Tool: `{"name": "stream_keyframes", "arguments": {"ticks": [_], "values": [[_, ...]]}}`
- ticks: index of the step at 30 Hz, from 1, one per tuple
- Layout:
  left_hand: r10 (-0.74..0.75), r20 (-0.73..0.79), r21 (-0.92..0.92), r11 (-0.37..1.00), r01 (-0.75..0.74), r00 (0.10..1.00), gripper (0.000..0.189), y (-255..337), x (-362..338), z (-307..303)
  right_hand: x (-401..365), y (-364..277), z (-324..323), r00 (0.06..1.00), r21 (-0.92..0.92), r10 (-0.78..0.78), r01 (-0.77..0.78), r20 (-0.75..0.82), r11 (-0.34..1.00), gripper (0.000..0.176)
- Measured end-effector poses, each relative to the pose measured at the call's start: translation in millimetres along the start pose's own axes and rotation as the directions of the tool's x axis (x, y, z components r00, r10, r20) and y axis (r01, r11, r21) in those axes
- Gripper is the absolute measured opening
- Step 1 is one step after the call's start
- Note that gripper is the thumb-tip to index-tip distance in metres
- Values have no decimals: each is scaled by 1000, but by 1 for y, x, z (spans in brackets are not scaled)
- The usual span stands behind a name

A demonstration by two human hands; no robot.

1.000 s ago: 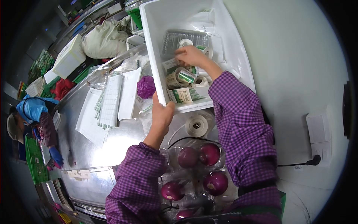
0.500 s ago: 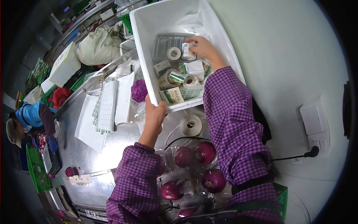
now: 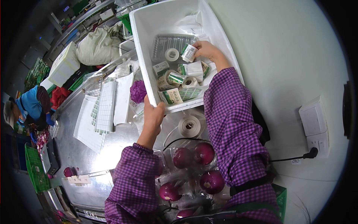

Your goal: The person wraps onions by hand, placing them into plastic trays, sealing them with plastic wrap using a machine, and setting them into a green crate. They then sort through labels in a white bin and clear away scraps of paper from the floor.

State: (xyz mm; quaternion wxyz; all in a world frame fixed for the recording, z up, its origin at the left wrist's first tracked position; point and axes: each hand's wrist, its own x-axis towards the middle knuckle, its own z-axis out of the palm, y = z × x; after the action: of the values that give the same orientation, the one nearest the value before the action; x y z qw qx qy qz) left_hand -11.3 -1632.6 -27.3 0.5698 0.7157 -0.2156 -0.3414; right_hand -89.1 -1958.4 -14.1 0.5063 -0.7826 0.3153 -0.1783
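A white foam box (image 3: 144,56) lies tilted toward me, its inside in view. My left hand (image 3: 153,116) grips its near left corner, thumb outside and fingers partly hidden. Inside the box, my right hand (image 3: 209,51) pinches a roll of printed labels (image 3: 189,53) that has a green edge. Beside that roll is a smaller white roll (image 3: 172,55), in front of a clear plastic tray (image 3: 160,44). Several more label rolls (image 3: 191,82) and loose green-and-white labels (image 3: 171,96) lie nearer the box's front wall.
Below the box are a large white roll (image 3: 189,126), a black cable and several red onions (image 3: 204,153) in clear plastic packs. Label sheets (image 3: 106,106) and a purple net bundle (image 3: 138,92) lie left. A wall socket (image 3: 317,143) is at right. A person in blue (image 3: 30,106) is far left.
My right hand has moved slightly right, and the label roll in it has tilted. My left hand stays on the box corner. The person at far left has shifted posture.
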Motion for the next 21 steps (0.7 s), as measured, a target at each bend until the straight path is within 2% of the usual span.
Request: {"name": "stream_keyframes", "arguments": {"ticks": [9, 12, 14, 15, 17, 18, 21], "values": [[49, 3, 8, 999, -49, 999, 51, -6, 3, -1, 6, 6, 1, 1000, -24, 29, -29, -8, 999, 47], [33, 2, 24, 999, -33, 999, 52, -4, 1, 0, 6, 9, 2, 1000, -39, -11, 10, -2, 999, 42], [52, -35, -28, 998, -53, 998, 53, -6, 2, 0, 2, 2, 8, 986, -197, -136, 115, -98, 974, 37], [47, -31, -28, 998, -48, 998, 53, -5, 1, 1, 0, -2, 11, 987, -197, -130, 108, -99, 974, 37], [20, -29, -53, 998, -22, 999, 53, -1, -2, 1, -2, -10, 16, 890, -12, -94, 99, -446, 995, 29], [15, -25, -54, 998, -17, 1000, 53, -3, -2, 1, -4, -14, 15, 859, 30, -84, 114, -505, 993, 25], [11, 5, 0, 1000, -11, 1000, 52, -5, -2, 0, -18, -21, 11, 862, 24, -70, 95, -502, 995, 25]]}}
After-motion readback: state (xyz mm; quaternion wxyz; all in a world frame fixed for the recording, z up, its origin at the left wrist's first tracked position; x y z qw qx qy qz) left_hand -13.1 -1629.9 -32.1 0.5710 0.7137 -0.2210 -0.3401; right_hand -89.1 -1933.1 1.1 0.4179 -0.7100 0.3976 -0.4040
